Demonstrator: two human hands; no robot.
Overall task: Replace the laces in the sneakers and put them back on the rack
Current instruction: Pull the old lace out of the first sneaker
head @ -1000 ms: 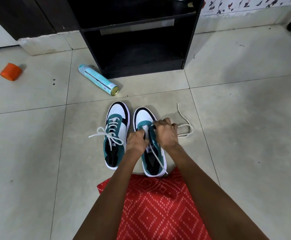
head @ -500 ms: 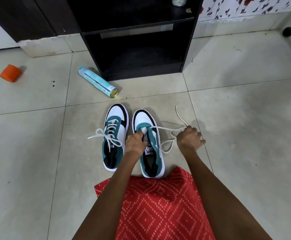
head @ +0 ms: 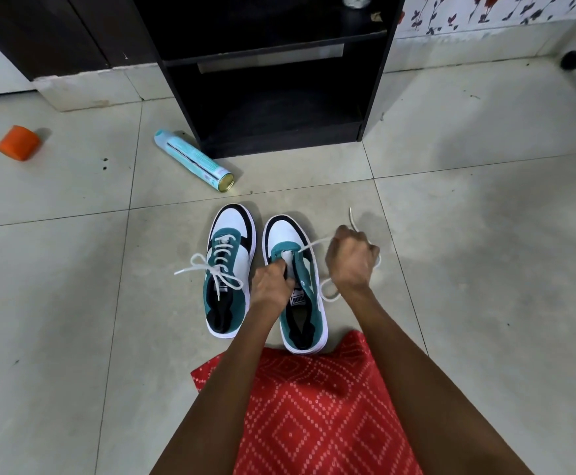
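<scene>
Two teal, white and black sneakers stand side by side on the tiled floor. The left sneaker (head: 229,279) is laced, its white lace tied in a bow. On the right sneaker (head: 296,286), my left hand (head: 271,286) grips the tongue and upper near the lowest eyelets. My right hand (head: 350,260) is to the right of the shoe, fingers curled round a white lace (head: 314,244) that runs taut from the front eyelet. The lace's free end sticks up past my knuckles and a loop trails below the wrist.
A black shoe rack (head: 272,84) with open shelves stands straight ahead. A teal spray can (head: 194,161) lies on the floor by its left foot, and an orange object (head: 18,143) lies far left. Red patterned cloth (head: 317,406) covers my lap.
My right hand left the shoe's eyelets and drew the lace out to the right, then rose slightly nearer the toe. The left hand stayed on the right sneaker.
</scene>
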